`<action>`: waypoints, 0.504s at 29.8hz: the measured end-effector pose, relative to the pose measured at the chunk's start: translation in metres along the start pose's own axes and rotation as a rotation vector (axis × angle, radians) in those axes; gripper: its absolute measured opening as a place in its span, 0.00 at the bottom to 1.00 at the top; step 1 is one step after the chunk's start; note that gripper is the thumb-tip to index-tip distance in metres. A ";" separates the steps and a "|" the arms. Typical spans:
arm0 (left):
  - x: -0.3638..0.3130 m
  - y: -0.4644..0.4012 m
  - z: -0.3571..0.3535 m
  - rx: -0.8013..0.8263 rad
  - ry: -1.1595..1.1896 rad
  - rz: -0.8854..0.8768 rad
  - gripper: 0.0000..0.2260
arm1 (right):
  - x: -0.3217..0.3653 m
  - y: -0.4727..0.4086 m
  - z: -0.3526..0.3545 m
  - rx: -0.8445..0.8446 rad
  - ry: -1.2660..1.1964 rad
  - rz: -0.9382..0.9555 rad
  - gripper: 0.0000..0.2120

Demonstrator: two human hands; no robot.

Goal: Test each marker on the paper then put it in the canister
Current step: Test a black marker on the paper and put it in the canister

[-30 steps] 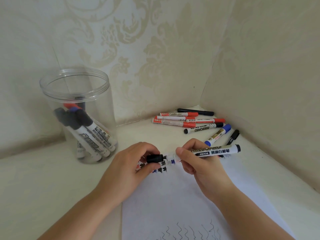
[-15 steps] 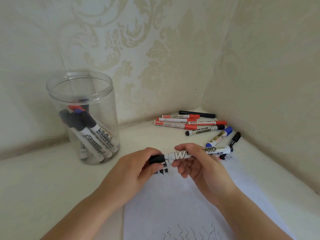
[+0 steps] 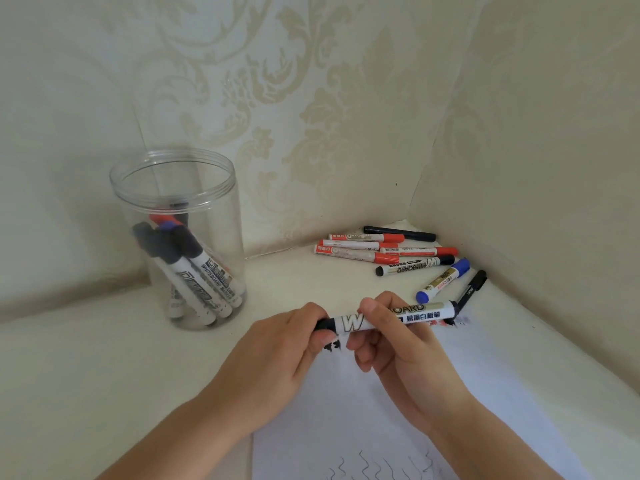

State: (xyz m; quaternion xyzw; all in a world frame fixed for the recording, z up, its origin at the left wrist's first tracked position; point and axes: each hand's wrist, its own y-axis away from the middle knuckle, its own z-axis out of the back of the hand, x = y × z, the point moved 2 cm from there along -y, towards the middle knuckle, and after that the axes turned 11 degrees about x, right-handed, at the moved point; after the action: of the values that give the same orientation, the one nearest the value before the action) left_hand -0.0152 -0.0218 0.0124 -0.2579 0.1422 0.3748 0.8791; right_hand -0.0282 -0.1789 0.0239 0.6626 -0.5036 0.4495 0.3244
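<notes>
Head view: your left hand (image 3: 277,355) gripping black cap, your right hand (image 3: 391,344) gripping marker (image 3: 412,315) barrel, above paper (image 3: 381,427). Risk: loose cap letting ink smear fingers. Canister (image 3: 178,237) standing well left on table (image 3: 86,375); untested markers (image 3: 384,252) lying behind, not obstructing.

Both forearms are bare to the frame's edge; the left hand (image 3: 277,355) and right hand (image 3: 398,355) wear nothing.
</notes>
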 end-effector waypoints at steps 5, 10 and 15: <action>-0.001 0.000 0.003 -0.044 0.057 0.017 0.12 | 0.001 -0.001 -0.006 -0.016 -0.026 0.022 0.10; -0.004 0.000 0.045 -0.292 0.271 0.097 0.04 | -0.001 -0.006 -0.019 0.085 0.148 -0.144 0.27; -0.008 0.017 0.118 -0.749 0.320 0.057 0.05 | 0.010 -0.024 -0.025 -0.015 0.354 -0.213 0.10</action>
State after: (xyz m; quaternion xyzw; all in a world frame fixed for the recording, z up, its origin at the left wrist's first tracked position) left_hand -0.0267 0.0495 0.1072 -0.6111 0.1380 0.3799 0.6806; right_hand -0.0106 -0.1538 0.0432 0.6204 -0.3692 0.5183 0.4585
